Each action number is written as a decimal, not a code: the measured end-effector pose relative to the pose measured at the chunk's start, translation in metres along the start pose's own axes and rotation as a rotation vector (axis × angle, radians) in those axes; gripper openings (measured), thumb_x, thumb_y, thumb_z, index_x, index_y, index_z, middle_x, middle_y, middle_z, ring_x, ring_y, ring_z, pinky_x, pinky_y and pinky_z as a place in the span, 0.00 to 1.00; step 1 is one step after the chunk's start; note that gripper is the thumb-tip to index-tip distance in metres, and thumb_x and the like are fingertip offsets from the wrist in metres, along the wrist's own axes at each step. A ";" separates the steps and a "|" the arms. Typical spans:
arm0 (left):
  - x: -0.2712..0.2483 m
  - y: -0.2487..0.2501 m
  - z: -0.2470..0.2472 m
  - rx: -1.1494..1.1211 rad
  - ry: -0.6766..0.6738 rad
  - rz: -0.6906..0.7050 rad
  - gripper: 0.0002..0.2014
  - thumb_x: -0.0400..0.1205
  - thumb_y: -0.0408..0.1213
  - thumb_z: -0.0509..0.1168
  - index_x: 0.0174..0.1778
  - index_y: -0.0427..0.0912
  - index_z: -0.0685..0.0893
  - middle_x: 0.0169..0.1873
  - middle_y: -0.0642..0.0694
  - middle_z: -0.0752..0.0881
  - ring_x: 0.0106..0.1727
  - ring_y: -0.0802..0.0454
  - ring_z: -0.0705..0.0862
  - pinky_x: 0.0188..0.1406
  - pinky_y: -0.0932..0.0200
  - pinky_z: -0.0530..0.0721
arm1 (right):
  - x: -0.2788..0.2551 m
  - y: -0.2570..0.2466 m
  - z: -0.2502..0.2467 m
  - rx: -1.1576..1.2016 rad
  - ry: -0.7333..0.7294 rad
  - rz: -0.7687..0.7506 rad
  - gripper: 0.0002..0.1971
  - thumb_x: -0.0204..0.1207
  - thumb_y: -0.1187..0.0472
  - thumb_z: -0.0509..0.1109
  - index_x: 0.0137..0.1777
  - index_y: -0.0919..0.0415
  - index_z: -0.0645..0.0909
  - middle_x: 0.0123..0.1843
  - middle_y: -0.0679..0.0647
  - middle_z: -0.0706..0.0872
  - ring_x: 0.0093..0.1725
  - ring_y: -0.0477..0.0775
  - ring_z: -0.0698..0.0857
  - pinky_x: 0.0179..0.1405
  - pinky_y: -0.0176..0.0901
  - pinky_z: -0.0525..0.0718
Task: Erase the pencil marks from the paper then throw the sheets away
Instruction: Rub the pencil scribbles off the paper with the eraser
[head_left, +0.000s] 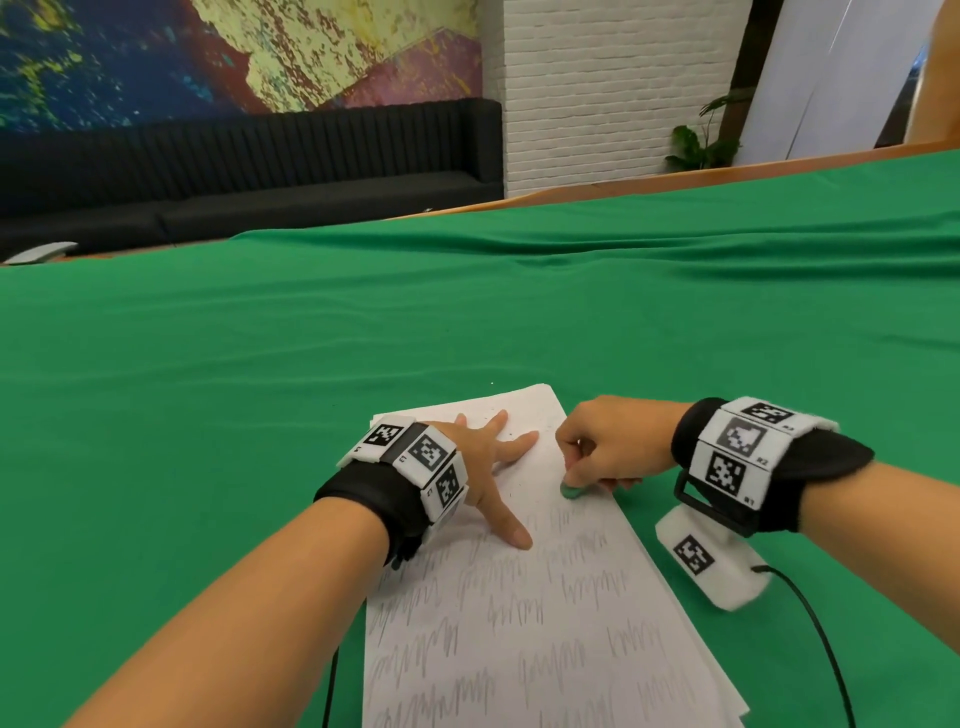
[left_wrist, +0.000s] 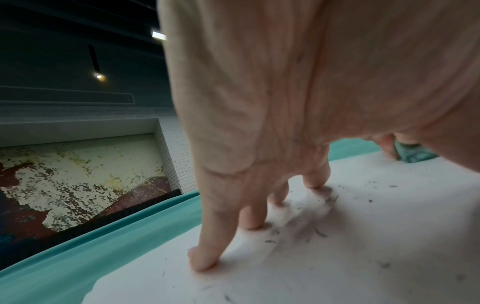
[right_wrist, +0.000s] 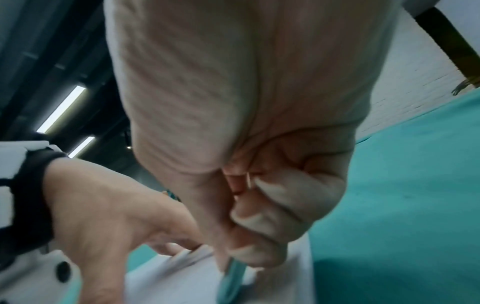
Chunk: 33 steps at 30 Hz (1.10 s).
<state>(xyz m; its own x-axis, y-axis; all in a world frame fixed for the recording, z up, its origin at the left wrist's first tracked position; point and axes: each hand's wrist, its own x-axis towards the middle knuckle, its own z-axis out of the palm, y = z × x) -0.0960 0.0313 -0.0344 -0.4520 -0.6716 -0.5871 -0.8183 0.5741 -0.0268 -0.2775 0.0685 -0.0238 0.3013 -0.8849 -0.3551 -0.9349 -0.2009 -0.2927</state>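
From the head view, the left hand (head_left: 483, 457) lies flat with straight, spread fingers (head_left: 514, 447) pressing the far part of the paper (head_left: 545, 623), thumb pointing toward the near side. The right hand (head_left: 608, 447) is curled, pinching a green eraser (head_left: 571, 491) against the sheet's right edge, just right of the left fingers. Pencil marks (head_left: 493, 613) cover the near part of the sheets, which lie on the green surface (head_left: 260, 389).

The left wrist view shows straight fingertips (left_wrist: 202, 261) planted on the white paper among grey crumbs (left_wrist: 319, 232); the eraser sits far right.

In the right wrist view, curled fingers and thumb clamp the eraser, its tip on the paper.
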 end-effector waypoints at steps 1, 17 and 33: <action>0.000 0.000 0.000 0.001 0.000 0.002 0.59 0.67 0.71 0.72 0.82 0.71 0.35 0.85 0.57 0.32 0.86 0.38 0.38 0.80 0.29 0.52 | 0.001 0.003 0.000 -0.046 0.062 0.010 0.12 0.78 0.54 0.73 0.36 0.56 0.77 0.31 0.48 0.84 0.26 0.44 0.79 0.29 0.35 0.77; 0.001 -0.001 0.000 0.000 -0.007 0.004 0.59 0.67 0.71 0.72 0.82 0.71 0.35 0.84 0.57 0.31 0.86 0.38 0.37 0.80 0.28 0.51 | -0.001 0.005 0.002 0.000 -0.005 -0.014 0.11 0.79 0.52 0.72 0.39 0.56 0.77 0.33 0.49 0.86 0.27 0.46 0.80 0.29 0.34 0.78; 0.001 -0.003 0.001 -0.003 -0.006 0.020 0.58 0.68 0.71 0.71 0.82 0.71 0.34 0.84 0.56 0.31 0.86 0.38 0.37 0.80 0.28 0.50 | 0.001 0.011 -0.007 -0.198 0.135 -0.020 0.11 0.78 0.51 0.72 0.39 0.54 0.76 0.33 0.44 0.81 0.32 0.43 0.77 0.31 0.38 0.73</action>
<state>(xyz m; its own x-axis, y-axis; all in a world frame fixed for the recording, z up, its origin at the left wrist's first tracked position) -0.0935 0.0289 -0.0361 -0.4658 -0.6571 -0.5926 -0.8101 0.5861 -0.0131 -0.2891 0.0622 -0.0214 0.3049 -0.9253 -0.2256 -0.9515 -0.2859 -0.1135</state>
